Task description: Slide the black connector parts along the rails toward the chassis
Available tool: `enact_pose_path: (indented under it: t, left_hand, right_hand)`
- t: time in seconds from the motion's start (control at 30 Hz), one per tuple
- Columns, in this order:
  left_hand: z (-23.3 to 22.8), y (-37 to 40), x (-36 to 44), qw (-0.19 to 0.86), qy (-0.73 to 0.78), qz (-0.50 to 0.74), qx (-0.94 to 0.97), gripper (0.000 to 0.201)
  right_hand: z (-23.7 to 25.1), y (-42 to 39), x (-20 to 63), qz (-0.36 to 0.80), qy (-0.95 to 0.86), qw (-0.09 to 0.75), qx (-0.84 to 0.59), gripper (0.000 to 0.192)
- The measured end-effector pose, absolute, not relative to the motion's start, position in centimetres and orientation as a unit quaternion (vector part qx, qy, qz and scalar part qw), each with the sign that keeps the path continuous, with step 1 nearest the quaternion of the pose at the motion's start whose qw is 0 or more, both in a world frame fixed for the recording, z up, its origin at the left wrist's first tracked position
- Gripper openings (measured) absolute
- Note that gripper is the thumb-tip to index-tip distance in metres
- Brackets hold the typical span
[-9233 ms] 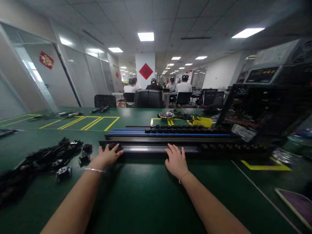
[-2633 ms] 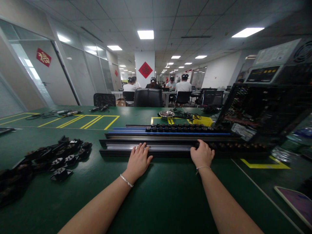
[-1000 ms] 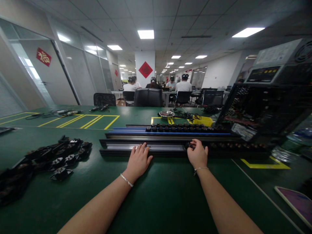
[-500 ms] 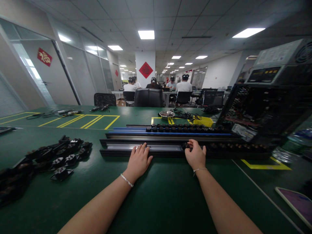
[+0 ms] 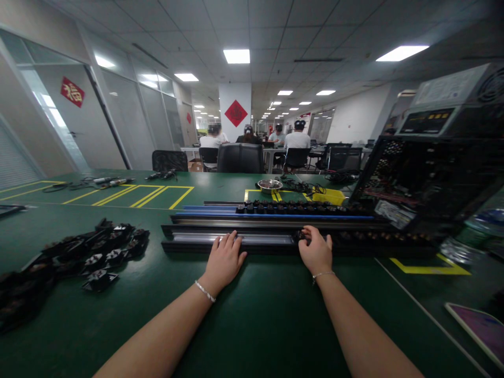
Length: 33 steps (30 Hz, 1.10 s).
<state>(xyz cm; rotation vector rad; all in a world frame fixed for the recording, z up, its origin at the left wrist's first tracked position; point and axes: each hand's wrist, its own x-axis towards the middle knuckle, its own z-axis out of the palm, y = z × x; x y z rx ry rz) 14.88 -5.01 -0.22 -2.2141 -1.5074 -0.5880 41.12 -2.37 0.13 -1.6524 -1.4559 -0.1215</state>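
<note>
A long black rail (image 5: 268, 239) with a bright inner channel lies across the table in front of me. My left hand (image 5: 226, 260) rests on its front wall, fingers stretched out and lying over the edge. Farther right, my right hand (image 5: 317, 252) pinches a small black socket module (image 5: 298, 236) seated in the channel; the fingers partly hide it. Right of that hand, several like modules (image 5: 374, 236) with coppery parts fill the rail. Behind it lie another dark rail (image 5: 236, 220) and a blue-edged rail (image 5: 208, 210) carrying a row of black modules.
Loose black modules (image 5: 102, 257) are heaped at left. At right stand an open computer case (image 5: 425, 178), a plastic bottle (image 5: 476, 231) and a phone (image 5: 480, 328). Beyond the rails are a metal bowl (image 5: 270, 186), a yellow tray (image 5: 328, 197) and cables. People sit farther back.
The module at my right fingertips has shifted slightly left along the channel, and the right fingers moved very little. My left hand has stayed in place.
</note>
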Motion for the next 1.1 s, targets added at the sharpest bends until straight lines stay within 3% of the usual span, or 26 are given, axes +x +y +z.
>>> enact_pose_path:
  t: [0.5, 0.77, 1.1]
  left_hand:
    - [-0.2, -5.0, 14.9, 0.194, -0.543, -0.208, -0.79, 0.042]
    - [-0.1, -5.1, 14.9, 0.193, -0.544, -0.202, -0.791, 0.041]
    - [0.0, -5.2, 14.9, 0.195, -0.544, -0.202, -0.791, 0.04]
  right_hand:
    - [0.4, -2.7, 40.4, -0.041, -0.607, 0.434, -0.664, 0.038]
    - [0.3, -2.6, 40.6, -0.077, -0.597, 0.329, -0.728, 0.028]
    - [0.3, -2.9, 39.7, -0.06, -0.637, 0.358, -0.68, 0.028]
